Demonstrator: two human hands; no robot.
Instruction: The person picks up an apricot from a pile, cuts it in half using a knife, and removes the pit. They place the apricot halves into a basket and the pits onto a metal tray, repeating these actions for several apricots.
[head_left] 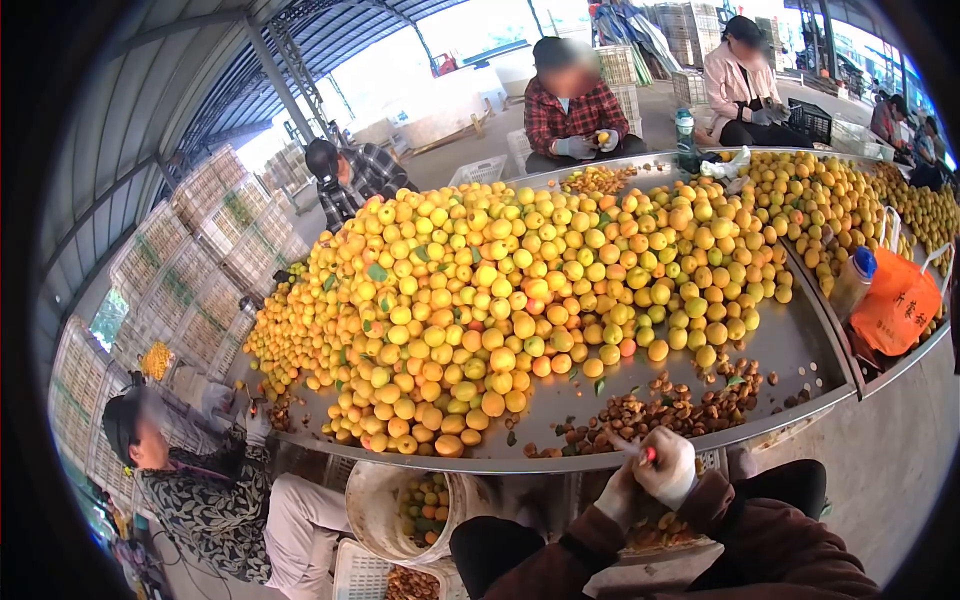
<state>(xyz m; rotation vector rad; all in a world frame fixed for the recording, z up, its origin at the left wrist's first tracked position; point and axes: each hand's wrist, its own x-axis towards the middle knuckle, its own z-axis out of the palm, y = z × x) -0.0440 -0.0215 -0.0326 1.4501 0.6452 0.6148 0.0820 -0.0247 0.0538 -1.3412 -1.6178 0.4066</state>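
Note:
At the near edge of the metal table [815,350], my two gloved hands are pressed together. My right hand [668,468] is closed around a small red-handled knife [650,455]; its pale, blurred blade points left. Just below and left, my left hand [620,495] is closed too, and what its fingers hold is hidden. Past the hands lies a spread of brown fruit pits [660,410]. A large heap of yellow-orange apricots [480,300] with some green leaves covers much of the table.
A white bucket [362,505] holding fruit and a white crate [350,575] of brown pits stand below the table's edge. An orange bag [897,303] and a blue-capped bottle [852,285] are at the right. Co-workers sit around the table; stacked crates [160,270] stand left.

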